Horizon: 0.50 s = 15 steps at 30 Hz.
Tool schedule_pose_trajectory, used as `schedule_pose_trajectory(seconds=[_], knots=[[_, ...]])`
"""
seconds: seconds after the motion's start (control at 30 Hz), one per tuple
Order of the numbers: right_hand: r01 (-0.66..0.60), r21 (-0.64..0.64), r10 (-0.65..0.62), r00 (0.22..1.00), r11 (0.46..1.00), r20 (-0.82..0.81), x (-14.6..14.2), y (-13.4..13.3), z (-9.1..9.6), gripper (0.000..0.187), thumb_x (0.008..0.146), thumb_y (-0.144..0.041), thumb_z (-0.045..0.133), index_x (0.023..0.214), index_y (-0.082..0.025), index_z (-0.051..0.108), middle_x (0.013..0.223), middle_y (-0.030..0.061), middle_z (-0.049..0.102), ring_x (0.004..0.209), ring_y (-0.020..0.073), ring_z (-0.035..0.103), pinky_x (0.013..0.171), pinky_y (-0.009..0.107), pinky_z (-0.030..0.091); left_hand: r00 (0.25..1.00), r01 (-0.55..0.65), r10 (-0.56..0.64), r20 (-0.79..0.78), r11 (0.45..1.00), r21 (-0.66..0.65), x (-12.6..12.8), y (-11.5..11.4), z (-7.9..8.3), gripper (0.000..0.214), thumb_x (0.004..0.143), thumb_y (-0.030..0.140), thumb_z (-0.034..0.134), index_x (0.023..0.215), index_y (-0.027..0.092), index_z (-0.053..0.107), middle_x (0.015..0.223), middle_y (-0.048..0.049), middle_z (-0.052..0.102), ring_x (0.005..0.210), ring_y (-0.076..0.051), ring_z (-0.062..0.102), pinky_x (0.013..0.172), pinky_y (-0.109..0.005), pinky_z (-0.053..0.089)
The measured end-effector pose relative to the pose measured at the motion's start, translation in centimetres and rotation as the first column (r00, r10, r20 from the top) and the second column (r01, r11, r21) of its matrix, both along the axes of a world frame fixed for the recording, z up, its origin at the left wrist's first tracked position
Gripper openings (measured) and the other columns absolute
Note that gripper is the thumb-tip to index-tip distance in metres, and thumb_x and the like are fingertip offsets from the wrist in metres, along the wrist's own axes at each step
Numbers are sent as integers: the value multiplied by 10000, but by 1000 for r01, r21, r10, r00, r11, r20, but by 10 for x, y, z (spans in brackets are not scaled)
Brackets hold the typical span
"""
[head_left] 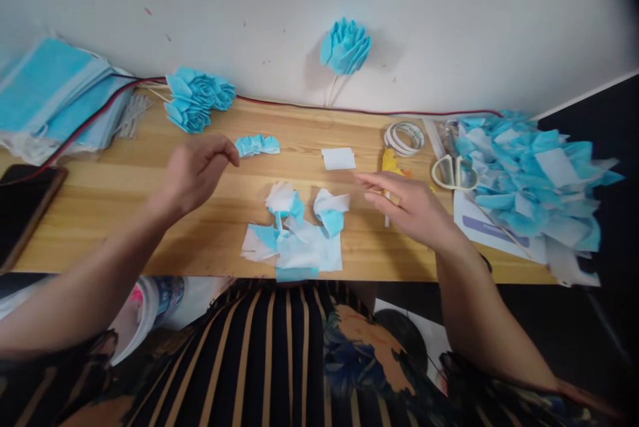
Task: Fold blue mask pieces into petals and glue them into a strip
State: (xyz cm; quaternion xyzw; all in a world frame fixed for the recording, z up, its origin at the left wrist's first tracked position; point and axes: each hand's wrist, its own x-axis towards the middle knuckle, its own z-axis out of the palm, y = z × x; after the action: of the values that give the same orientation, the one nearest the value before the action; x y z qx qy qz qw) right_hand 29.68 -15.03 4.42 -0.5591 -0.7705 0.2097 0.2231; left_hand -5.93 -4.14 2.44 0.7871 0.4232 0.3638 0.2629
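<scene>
Left hand: fingers curled inward, roughly half closed, beside the left end of the pleated blue strip; from where I stand, I cannot tell whether the fingertips pinch anything.
Right hand: fingers loosely extended, nothing visible in hold; to the right of the white slip and slightly nearer.
Pleated strip position: on the far part of the wooden tabletop, left of the white slip.
Pleated strip handling: judged very light, soft and easily crushed; folds may spring open.
Pleated strip grip: pinch one end lightly; keep pressure off the middle pleats.
White slip handling: probably light, somewhat stiffer; lift by one edge.
Cut fabric pieces: at the near edge; apparently limp and thin; take by a corner.
</scene>
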Motion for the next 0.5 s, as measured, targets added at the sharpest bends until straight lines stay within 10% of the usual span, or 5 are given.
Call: schedule_pose_trajectory(seconds=[0.3, 0.5], knots=[[-13, 78, 5, 996, 997, 92, -3, -25, 2, 331, 1001, -286, 535, 1290, -203, 673, 1191, 87, 766, 1072, 240, 737, 923, 395, 591, 984, -166, 163, -69, 985, -40, -15, -46, 11, 179, 859, 177, 470, 777, 202, 627, 697, 11, 605, 646, -143, 524, 637, -291, 396], [-32, 106, 20, 993, 994, 117, -1, -24, 0, 319, 1008, -289, 531, 1282, -210, 674, 1218, 84, 760, 1096, 242, 731, 948, 416, 589, 764, -628, 637, 109, 771, -104, -78, -115, -3, 151, 815, 232, 557, 842, 262, 702, 703, 38, 624, 652, -151, 567, 595, -290, 443]])
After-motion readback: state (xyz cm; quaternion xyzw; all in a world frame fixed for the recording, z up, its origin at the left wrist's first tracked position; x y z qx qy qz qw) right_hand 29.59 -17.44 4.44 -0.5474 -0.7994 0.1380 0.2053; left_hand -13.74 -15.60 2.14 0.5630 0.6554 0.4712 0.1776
